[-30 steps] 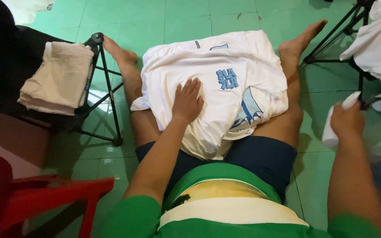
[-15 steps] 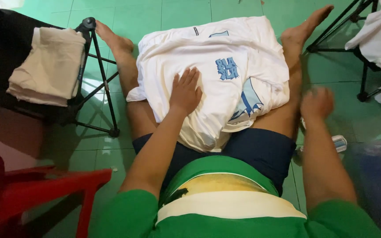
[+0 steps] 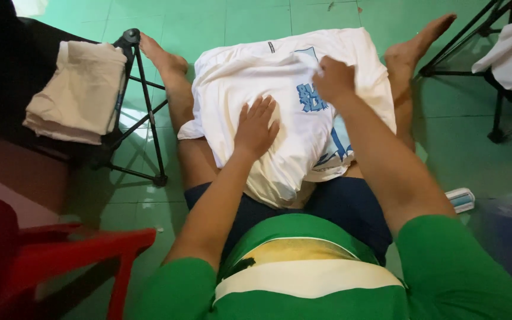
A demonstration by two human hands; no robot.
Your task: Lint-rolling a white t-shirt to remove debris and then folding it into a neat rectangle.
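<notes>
The white T-shirt (image 3: 280, 89) with a blue print lies spread over my legs, between my two bare feet, as I sit on the green tiled floor (image 3: 238, 18). My left hand (image 3: 256, 127) rests flat on the cloth, fingers open, pressing it down near the middle and gripping nothing. My right hand (image 3: 334, 80) is on the upper part, just beside the print; its fingers look curled onto the fabric, but I cannot tell if they really pinch it. I judge the shirt is light, soft and limp, so it will sag and wrinkle if lifted from one point; better to hold it at a hem or at the shoulders with both hands. On my left, folded beige cloth (image 3: 78, 89) sits beside a black stand (image 3: 143, 106), with a red plastic chair (image 3: 66, 255) nearer me. On my right, a small white and blue object (image 3: 460, 200) lies on the tiles.
</notes>
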